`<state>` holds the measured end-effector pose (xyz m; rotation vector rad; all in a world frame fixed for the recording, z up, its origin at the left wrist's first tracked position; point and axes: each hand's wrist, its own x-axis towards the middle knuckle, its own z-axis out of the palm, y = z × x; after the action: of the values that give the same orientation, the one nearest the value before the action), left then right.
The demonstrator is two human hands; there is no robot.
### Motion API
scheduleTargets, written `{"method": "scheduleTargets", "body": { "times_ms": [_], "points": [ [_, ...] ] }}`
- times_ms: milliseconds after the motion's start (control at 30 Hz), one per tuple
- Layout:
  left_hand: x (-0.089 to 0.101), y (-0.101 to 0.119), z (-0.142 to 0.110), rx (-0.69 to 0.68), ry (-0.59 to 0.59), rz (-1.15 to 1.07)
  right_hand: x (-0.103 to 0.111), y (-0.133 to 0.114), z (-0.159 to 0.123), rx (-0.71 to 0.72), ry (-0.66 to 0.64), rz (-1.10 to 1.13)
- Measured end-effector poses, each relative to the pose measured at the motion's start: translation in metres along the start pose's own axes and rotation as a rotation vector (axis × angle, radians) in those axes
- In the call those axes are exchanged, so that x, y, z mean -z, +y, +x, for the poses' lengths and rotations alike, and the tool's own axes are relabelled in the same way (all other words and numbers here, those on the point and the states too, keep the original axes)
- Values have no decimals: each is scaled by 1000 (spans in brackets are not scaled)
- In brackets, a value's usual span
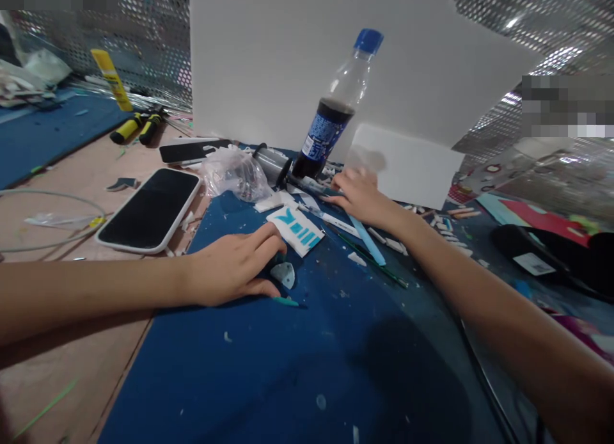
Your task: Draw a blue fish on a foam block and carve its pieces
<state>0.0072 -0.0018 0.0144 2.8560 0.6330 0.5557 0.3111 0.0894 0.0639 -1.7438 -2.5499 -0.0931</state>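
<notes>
My left hand (240,265) rests on the blue mat (249,380), fingers bent and thumb apart. By its fingertips lie a small grey-blue curved piece (284,275) and, at the thumb, a thin teal sliver (286,301). A white packet with teal marks (296,229) lies just beyond the fingers. My right hand (357,191) reaches into the clutter by a cola bottle (326,124), thumb and finger closed about the end of a slim dark tool (311,185). Its other fingertips are partly hidden. A white pen (340,224) and a light-blue strip (368,240) lie below that hand.
A white-cased phone (151,210) lies at left, beside a crumpled clear bag (235,173) and a grey spool (272,165). Yellow-black pliers (139,127) and a yellow tube (111,79) are further back. A white board (268,60) stands behind; a black object (542,252) lies right.
</notes>
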Motion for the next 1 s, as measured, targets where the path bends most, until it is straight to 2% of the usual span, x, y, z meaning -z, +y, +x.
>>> {"method": "scheduleTargets", "body": {
  "times_ms": [167,233,267,300,367,400,433,533,600,667,800,867,933,1000],
  "points": [
    [1,0,-5,67,111,7,4,-14,-11,-120,221,63],
    [1,0,-7,92,275,46,14,-32,-25,-135,303,216],
    [1,1,-7,91,383,73,20,-44,-35,-111,291,266],
    [1,3,-8,73,488,103,26,-58,-48,-76,230,326],
    [2,7,-8,-50,637,189,38,-89,-75,-8,-174,628],
    [3,9,-8,-133,656,228,43,-103,-89,10,-362,747],
    [3,12,-8,-215,654,274,46,-117,-101,63,-487,821],
    [7,18,-9,-362,620,390,52,-141,-129,121,-559,912],
    [9,22,-10,-398,567,414,51,-144,-140,120,-552,896],
    [9,25,-11,-449,529,399,49,-144,-147,179,-517,798],
    [4,31,-12,-529,536,382,39,-147,-157,267,-489,687],
    [1,32,-13,-530,550,383,28,-152,-162,250,-416,700],
    [2,29,-15,-507,568,329,14,-153,-170,120,-258,792],
    [4,23,-16,-421,583,210,5,-145,-183,49,-220,827]
  ]
}}
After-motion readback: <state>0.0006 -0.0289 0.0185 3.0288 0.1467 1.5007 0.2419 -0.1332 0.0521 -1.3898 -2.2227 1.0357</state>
